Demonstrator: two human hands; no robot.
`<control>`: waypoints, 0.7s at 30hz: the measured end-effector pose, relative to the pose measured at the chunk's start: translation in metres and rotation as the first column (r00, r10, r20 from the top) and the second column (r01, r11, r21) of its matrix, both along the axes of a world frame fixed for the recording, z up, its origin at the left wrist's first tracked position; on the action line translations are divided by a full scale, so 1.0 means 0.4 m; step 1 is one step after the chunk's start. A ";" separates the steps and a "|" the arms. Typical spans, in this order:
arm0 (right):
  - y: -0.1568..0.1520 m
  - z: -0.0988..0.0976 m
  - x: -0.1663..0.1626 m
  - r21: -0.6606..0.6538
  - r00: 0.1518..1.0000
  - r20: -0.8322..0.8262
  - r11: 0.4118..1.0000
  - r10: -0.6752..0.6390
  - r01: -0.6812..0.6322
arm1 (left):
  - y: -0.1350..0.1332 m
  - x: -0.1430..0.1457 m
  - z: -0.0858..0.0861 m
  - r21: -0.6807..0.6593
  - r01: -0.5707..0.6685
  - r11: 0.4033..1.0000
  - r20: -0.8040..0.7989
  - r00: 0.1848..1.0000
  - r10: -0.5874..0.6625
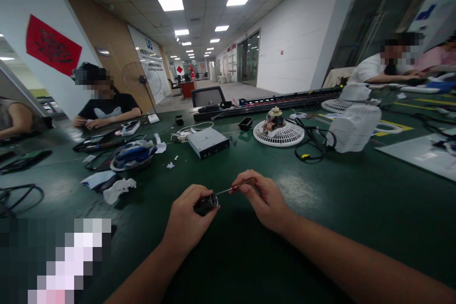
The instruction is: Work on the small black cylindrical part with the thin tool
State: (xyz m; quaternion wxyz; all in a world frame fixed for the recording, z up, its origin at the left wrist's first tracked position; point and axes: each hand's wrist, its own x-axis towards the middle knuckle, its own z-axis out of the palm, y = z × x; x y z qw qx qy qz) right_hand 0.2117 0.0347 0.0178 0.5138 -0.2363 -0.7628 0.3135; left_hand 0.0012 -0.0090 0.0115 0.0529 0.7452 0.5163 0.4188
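Note:
My left hand (187,213) is closed around a small black cylinder (206,203), whose round, shiny-rimmed end faces right. In my right hand (265,199) is a screwdriver (245,184) with a reddish, see-through handle. Its thin metal shaft points left and meets or passes close to the rim of the cylinder; whether the tip touches I cannot tell. Both hands are above the green table (235,256). What the cylinder is does not show clearly.
Beyond my hands lie a silver disc drive (208,141), a small black box (245,124), a white fan grille with a motor (280,133) and a white housing (356,128) with black cable. At left sits a bowl with blue cloth (133,154). People sit across the table.

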 end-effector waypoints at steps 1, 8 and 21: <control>-0.001 0.001 0.001 0.007 1.000 0.019 1.000 -0.017 0.017 | 0.000 0.000 -0.001 -0.001 0.006 1.000 0.000 1.000 -0.006; -0.004 -0.001 0.000 -0.032 0.997 -0.024 0.996 0.078 -0.079 | 0.000 0.000 -0.001 -0.011 0.000 1.000 -0.009 1.000 0.000; 0.000 -0.005 0.000 -0.071 0.998 -0.021 0.996 0.056 -0.058 | -0.004 0.000 -0.007 -0.048 0.030 0.998 -0.029 0.999 -0.031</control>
